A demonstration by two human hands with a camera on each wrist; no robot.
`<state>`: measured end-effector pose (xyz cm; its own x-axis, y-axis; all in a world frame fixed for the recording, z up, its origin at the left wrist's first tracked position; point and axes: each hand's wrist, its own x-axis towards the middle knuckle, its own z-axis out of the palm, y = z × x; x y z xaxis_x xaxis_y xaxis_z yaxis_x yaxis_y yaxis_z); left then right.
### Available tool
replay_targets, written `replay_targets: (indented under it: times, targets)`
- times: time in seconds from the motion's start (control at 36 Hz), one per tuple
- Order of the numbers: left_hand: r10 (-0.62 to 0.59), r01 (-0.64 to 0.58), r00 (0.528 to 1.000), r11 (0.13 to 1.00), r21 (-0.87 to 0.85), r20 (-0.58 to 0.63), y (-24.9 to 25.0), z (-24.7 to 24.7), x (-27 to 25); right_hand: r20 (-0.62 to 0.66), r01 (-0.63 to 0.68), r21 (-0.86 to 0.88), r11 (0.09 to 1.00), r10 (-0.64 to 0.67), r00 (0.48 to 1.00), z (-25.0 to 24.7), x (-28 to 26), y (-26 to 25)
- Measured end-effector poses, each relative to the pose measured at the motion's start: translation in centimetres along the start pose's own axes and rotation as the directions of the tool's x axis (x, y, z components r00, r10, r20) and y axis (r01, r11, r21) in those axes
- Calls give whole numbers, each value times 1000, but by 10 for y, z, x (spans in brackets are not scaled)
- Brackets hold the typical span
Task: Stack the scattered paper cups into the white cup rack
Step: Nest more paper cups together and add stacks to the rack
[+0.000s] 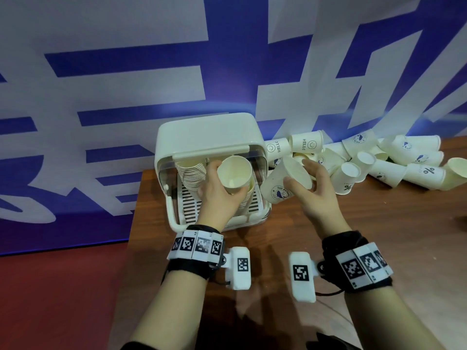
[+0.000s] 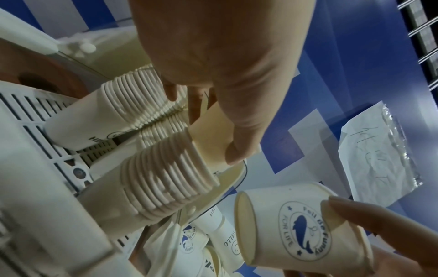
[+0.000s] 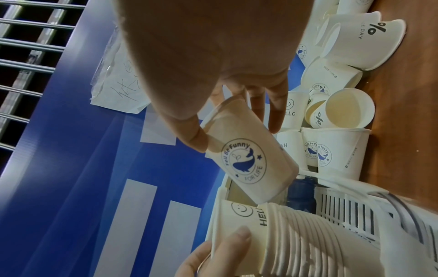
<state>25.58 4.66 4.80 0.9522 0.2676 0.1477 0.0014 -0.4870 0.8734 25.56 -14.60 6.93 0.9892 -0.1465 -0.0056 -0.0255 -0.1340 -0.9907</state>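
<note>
The white cup rack [image 1: 209,137] stands at the table's back left with its lid raised. Two nested stacks of paper cups lie inside it, a back stack [image 2: 132,105] and a front stack [image 2: 166,178]. My left hand [image 1: 222,183] grips the top cup [image 1: 235,175] of the front stack, whose mouth faces me. Just to the right, my right hand [image 1: 299,173] holds a tilted whale-logo cup [image 1: 278,190] by its narrow end, close to the rack's right side. The same cup [image 3: 249,159] hangs above the stack's smiley-face "HELLO" cup [image 3: 239,215]. Several loose cups [image 1: 379,162] lie heaped to the right.
The wooden table [image 1: 379,236] ends just left of the rack, with red floor [image 1: 63,299] below. A blue and white banner [image 1: 126,72] rises close behind the rack and the cups. A handwritten paper note [image 2: 379,150] is taped to the banner.
</note>
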Motion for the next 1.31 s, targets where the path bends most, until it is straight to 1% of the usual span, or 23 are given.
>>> replay_targets:
  times: [0.14,0.31,0.42,0.64,0.75,0.89,0.94,1.0,1.08,1.14,1.25,1.31]
  targets:
    - [-32,33,999,986,161,-9,-6,8,0,-3,8,5,1000,-8,1000,-2,-1,3]
    - [-82,72,996,970,231,35,-13,15,-2,-5,31,15,999,-31,999,-5,-3,4]
    - [-101,87,994,970,227,49,-14,17,-4,11,27,21,999,-27,1000,-4,-3,4]
    - [-148,137,987,977,165,55,-20,13,-3,87,51,120,992,-62,994,8,-6,-2]
    - [-187,175,978,977,124,93,-25,10,-5,97,73,176,982,-91,991,15,-5,-7]
    - [-183,179,973,983,37,141,-27,6,-1,138,113,180,977,-139,981,27,1,-13]
    - [-186,190,972,982,-12,146,-25,3,1,161,130,168,977,-157,974,33,3,-16]
    - [-185,192,975,980,-48,123,-24,-1,1,217,143,158,977,-176,960,38,4,-18]
    - [-176,183,981,979,-90,77,-24,-7,2,292,229,78,970,-242,925,44,5,-19]
    - [-165,170,985,978,-119,52,-24,-10,3,313,294,-4,956,-278,908,48,5,-17]
    - [-108,106,994,983,-148,-7,-18,-15,4,338,347,-95,933,-298,893,56,7,-9]
    - [-95,92,995,980,-176,-11,-15,-17,4,338,370,-140,918,-307,890,58,9,-6]
